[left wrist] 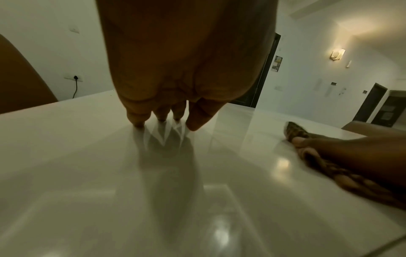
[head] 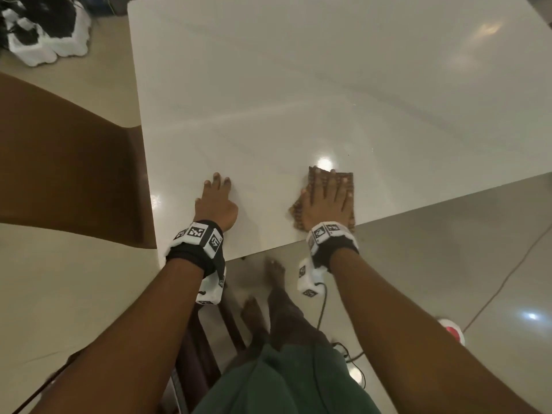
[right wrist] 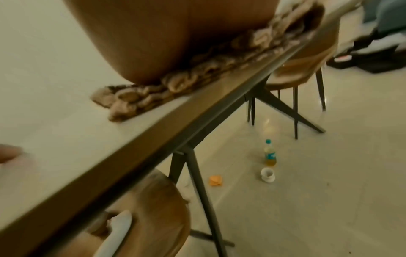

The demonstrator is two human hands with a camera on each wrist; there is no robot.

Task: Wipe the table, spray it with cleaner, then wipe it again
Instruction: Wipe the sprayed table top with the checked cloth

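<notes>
A glossy white table [head: 298,85] fills the head view. Near its front edge lies a brown patterned cloth [head: 348,177], and my right hand [head: 325,198] presses flat on it with fingers spread. In the right wrist view the cloth [right wrist: 175,81] bunches under the palm, right at the table's edge. My left hand [head: 216,195] rests on the bare tabletop to the left of the cloth, holding nothing; its fingertips [left wrist: 162,116] touch the surface. A small bottle [right wrist: 270,153] with yellow liquid and a blue cap stands on the floor under the table.
A brown chair [head: 59,162] stands at the table's left side, and two more chairs [right wrist: 153,208] are tucked in along the right edge. On the floor are a white cup [right wrist: 267,174], an orange scrap [right wrist: 216,180], a cable [head: 507,279] and a black-and-white bundle [head: 44,28].
</notes>
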